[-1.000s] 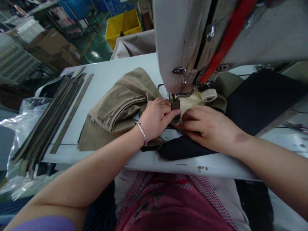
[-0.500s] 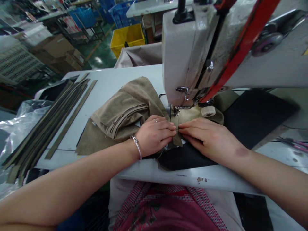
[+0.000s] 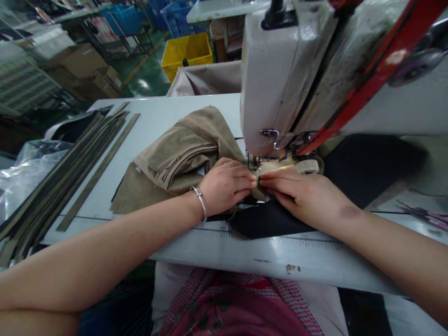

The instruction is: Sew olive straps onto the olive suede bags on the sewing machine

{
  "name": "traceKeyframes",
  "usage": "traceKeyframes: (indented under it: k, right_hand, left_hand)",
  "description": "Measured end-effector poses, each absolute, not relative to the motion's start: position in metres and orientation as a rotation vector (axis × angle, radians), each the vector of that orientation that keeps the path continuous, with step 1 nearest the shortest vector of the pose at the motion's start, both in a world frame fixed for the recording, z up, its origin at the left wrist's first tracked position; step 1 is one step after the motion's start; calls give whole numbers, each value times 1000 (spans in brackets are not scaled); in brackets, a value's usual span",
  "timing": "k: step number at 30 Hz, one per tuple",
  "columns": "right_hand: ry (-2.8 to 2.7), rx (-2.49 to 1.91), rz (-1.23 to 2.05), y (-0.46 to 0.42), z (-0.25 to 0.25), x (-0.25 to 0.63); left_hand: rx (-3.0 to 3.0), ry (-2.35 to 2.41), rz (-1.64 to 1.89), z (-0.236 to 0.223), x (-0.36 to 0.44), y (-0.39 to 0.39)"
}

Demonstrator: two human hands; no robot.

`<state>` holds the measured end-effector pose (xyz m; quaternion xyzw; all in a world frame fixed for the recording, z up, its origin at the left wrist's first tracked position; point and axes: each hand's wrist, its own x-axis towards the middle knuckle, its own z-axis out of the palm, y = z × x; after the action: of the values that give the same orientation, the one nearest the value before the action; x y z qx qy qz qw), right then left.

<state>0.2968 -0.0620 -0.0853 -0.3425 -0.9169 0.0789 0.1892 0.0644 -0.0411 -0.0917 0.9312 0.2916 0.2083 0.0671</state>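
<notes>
A khaki fabric piece with a curved zipper (image 3: 185,161) lies on the table left of the sewing machine's needle area (image 3: 257,163). Bent over its right edge, my left hand (image 3: 227,185) has its fingers together, fingertips gripping a narrow khaki strip (image 3: 258,193) just in front of the presser foot. From the other side, my right hand (image 3: 304,189) pinches the same strip, thumb tucked under the fingers. The fingertips of both hands nearly meet. Black fabric (image 3: 273,221) spreads beneath my right hand and out to the right. The needle tip is hard to make out.
Long khaki strips (image 3: 70,177) lie bundled at the left, with one single strip (image 3: 101,170) beside them. Clear plastic (image 3: 35,163) hangs at the far left. Scissors (image 3: 423,214) rest at the right. A yellow crate (image 3: 187,53) stands beyond the table (image 3: 206,247).
The fabric and both hands have shifted slightly away from me, toward the needle area. My grip on the strip looks the same. The view has also moved a little.
</notes>
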Motion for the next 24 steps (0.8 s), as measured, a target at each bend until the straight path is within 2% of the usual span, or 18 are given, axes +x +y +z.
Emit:
traceKeyframes:
  k: [24]
  right_hand:
    - [-2561,-959,145,-42,-92,301]
  left_hand:
    - [2823,913,638,-96,67,-23]
